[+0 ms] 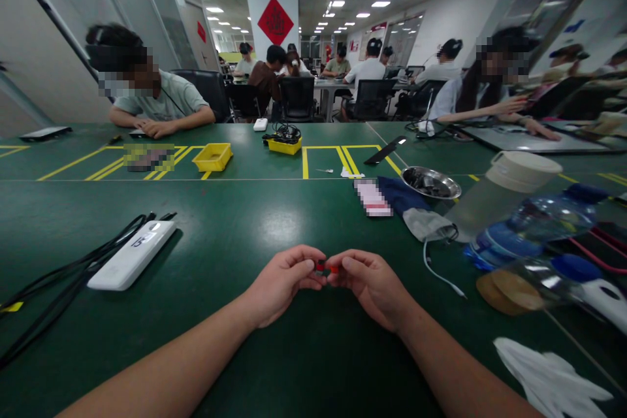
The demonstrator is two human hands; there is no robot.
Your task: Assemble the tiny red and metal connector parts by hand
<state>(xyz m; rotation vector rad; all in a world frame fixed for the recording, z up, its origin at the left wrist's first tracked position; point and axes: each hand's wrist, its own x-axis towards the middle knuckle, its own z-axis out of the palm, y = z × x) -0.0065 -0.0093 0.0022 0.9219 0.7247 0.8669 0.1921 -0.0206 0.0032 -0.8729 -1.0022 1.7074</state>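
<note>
Both hands meet above the green table (220, 353), near the middle of the head view. My left hand (287, 277) pinches a small red and black piece (320, 266) between thumb and fingertips. In my right hand (369, 277), thumb and forefinger close on a small orange-red piece (334, 269). The two pieces face each other, almost touching; whether they are joined I cannot tell. Fingers cover most of both, and they are too small to name by kind.
To the left lie a white power bank (134, 255) and black cables (63, 281). At the right are a steel bowl (431, 183), a blue pouch (401, 199), a tumbler (490, 196), plastic bottles (548, 225) and a white glove (551, 375). Yellow trays (212, 157) stand farther back; people sit opposite.
</note>
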